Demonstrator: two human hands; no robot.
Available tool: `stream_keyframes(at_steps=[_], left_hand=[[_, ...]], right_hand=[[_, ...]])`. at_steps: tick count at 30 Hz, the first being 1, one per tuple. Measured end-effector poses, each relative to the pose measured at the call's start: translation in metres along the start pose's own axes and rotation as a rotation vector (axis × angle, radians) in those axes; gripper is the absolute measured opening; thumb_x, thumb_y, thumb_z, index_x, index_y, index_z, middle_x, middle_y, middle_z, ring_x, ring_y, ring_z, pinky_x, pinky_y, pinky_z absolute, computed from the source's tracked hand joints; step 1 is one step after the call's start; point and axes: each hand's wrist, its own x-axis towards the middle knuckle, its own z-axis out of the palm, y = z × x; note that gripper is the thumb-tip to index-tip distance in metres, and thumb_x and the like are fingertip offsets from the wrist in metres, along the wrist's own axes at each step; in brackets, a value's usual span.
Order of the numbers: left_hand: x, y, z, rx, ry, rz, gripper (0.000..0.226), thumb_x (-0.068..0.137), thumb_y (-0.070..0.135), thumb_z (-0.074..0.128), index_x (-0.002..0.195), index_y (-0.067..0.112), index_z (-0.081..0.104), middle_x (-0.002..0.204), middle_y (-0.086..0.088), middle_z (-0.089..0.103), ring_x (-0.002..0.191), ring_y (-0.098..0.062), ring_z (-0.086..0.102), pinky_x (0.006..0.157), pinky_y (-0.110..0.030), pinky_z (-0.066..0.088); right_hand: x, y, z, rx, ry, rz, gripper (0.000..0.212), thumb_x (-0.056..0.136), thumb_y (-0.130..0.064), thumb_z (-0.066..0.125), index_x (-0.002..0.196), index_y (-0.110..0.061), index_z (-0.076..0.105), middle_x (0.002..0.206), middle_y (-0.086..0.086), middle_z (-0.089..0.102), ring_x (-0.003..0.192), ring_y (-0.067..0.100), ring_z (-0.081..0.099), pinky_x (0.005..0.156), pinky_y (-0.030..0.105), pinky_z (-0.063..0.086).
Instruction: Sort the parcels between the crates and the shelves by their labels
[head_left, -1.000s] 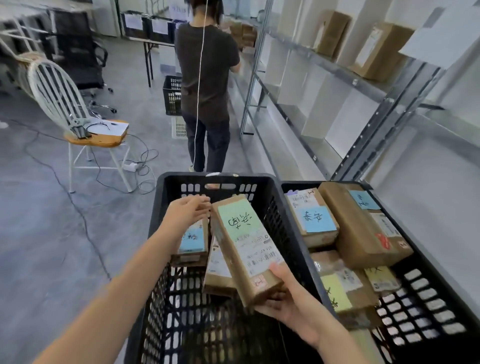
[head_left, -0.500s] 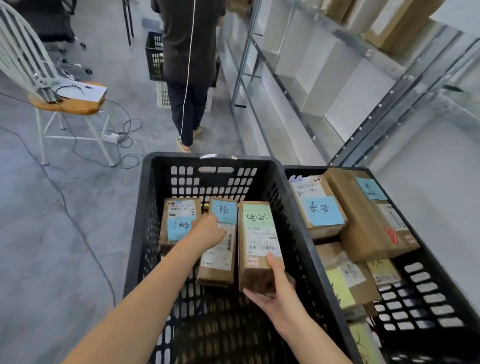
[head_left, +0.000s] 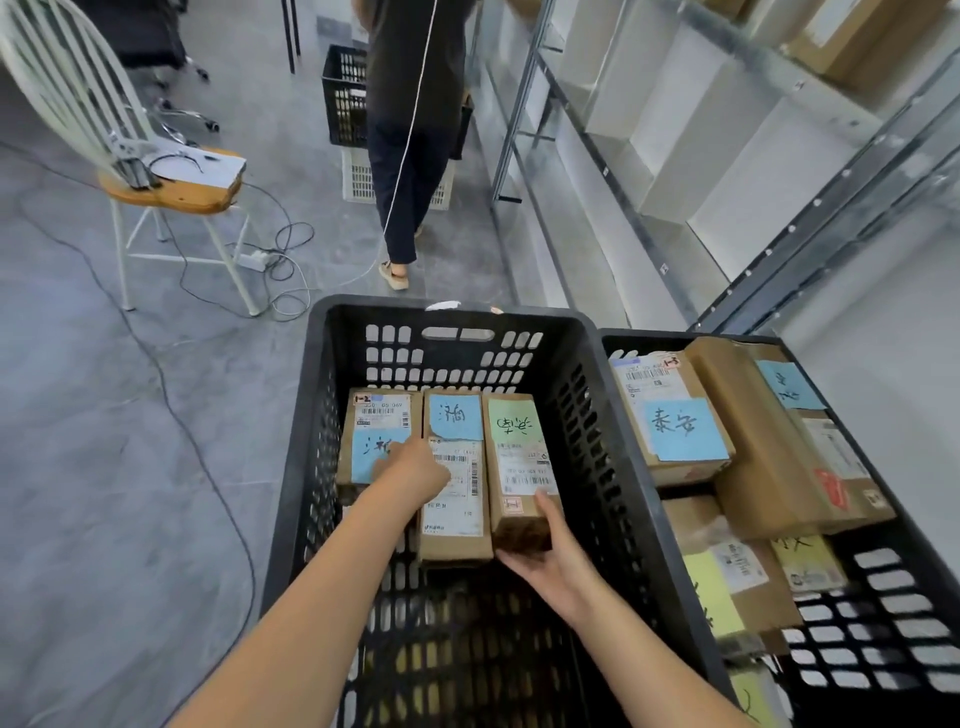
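Head view: the green-labelled parcel (head_left: 519, 457) was clasped by the right grip (head_left: 550, 561) in the left crate (head_left: 322, 415); the left grip (head_left: 415, 470) was laid on the middle parcel (head_left: 457, 514), its closure indiscernible.

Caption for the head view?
Right hand grips the green-labelled parcel beside two blue-labelled parcels in a black crate; left hand rests on those.

Blue label (head_left: 369, 451) half under left hand (head_left: 418, 471)
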Motion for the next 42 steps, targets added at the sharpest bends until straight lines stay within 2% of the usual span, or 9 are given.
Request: stream_keyframes(at_steps=[4,10,15,17,23,27,32,39,42], left_hand=[[-0.005,-0.002,0.005,0.133,0.018,-0.007,0.032,0.095,0.019,0.052,0.125,0.009,0.056,0.141,-0.014,0.048,0.115,-0.032,0.055,0.095,-0.039,0.051],[-0.017,-0.001,0.009,0.207,0.056,0.013,0.034,0.096,0.018,0.05,0.129,0.008,0.054,0.139,-0.014,0.048,0.119,-0.035,0.052,0.098,-0.042,0.049],[-0.042,0.022,0.012,0.152,0.198,0.435,0.039,0.098,0.011,0.046,0.138,0.008,0.049,0.149,-0.008,0.044,0.135,-0.024,0.043,0.109,-0.035,0.038],[-0.051,0.035,0.005,0.13,0.247,0.559,0.041,0.099,0.013,0.045,0.14,0.009,0.048,0.149,-0.005,0.044,0.135,-0.02,0.042,0.108,-0.033,0.037],[-0.074,0.059,-0.014,0.181,0.305,0.74,0.044,0.099,0.022,0.048,0.142,0.012,0.045,0.145,-0.003,0.047,0.134,-0.019,0.042,0.108,-0.031,0.035],[-0.094,0.082,-0.022,0.233,0.354,0.865,0.056,0.101,0.028,0.048,0.151,0.009,0.034,0.158,-0.004,0.033,0.147,-0.017,0.025,0.123,-0.03,0.013],[-0.123,0.128,-0.023,0.306,0.434,1.041,0.057,0.102,0.034,0.047,0.152,0.01,0.032,0.158,-0.004,0.031,0.148,-0.015,0.019,0.114,-0.017,-0.005],[-0.173,0.235,0.016,0.327,0.403,1.267,0.055,0.101,0.032,0.05,0.147,0.006,0.037,0.154,-0.008,0.036,0.144,-0.021,0.029,0.12,-0.028,0.018],[-0.207,0.287,0.047,0.289,0.391,1.387,0.053,0.099,0.026,0.056,0.143,0.0,0.043,0.151,-0.013,0.041,0.142,-0.026,0.034,0.121,-0.034,0.022]], right_hand=[[0.013,-0.007,0.001,-0.121,-0.017,-0.071,0.058,0.09,-0.035,0.065,0.143,-0.02,0.046,0.134,0.013,0.061,0.12,0.032,0.059,0.1,0.051,0.05],[0.009,-0.009,0.019,-0.595,0.197,-0.143,0.058,0.1,-0.037,0.053,0.15,-0.019,0.029,0.139,0.017,0.053,0.109,0.035,0.063,0.082,0.039,0.058],[-0.015,-0.013,0.021,-0.767,0.175,-0.061,0.083,0.098,-0.018,0.055,0.155,-0.018,-0.005,0.117,0.02,0.056,0.071,0.025,0.069,0.057,0.032,0.059],[-0.027,-0.021,0.022,-0.91,0.174,-0.126,0.07,0.096,-0.017,0.055,0.152,-0.015,0.013,0.105,0.01,0.057,0.071,0.02,0.067,0.061,0.032,0.061],[-0.088,-0.072,0.036,-1.219,0.168,-0.618,0.038,0.097,-0.028,0.055,0.134,-0.019,0.047,0.1,-0.008,0.062,0.088,0.002,0.059,0.066,0.007,0.041],[-0.134,-0.113,0.035,-1.392,0.146,-0.869,0.05,0.1,-0.038,0.05,0.147,-0.026,0.036,0.145,-0.008,0.045,0.131,0.009,0.043,0.099,0.021,0.032],[-0.183,-0.158,0.011,-1.582,0.319,-1.068,0.052,0.1,-0.038,0.05,0.147,-0.024,0.033,0.148,-0.003,0.041,0.135,0.02,0.04,0.103,0.034,0.038],[-0.262,-0.21,-0.068,-1.533,0.53,-1.177,0.054,0.101,-0.03,0.051,0.15,-0.018,0.033,0.155,0.002,0.035,0.142,0.02,0.031,0.118,0.038,0.028],[-0.306,-0.23,-0.121,-1.544,0.644,-1.201,0.054,0.102,-0.031,0.049,0.15,-0.014,0.031,0.157,0.004,0.032,0.144,0.018,0.025,0.118,0.02,0.008]])
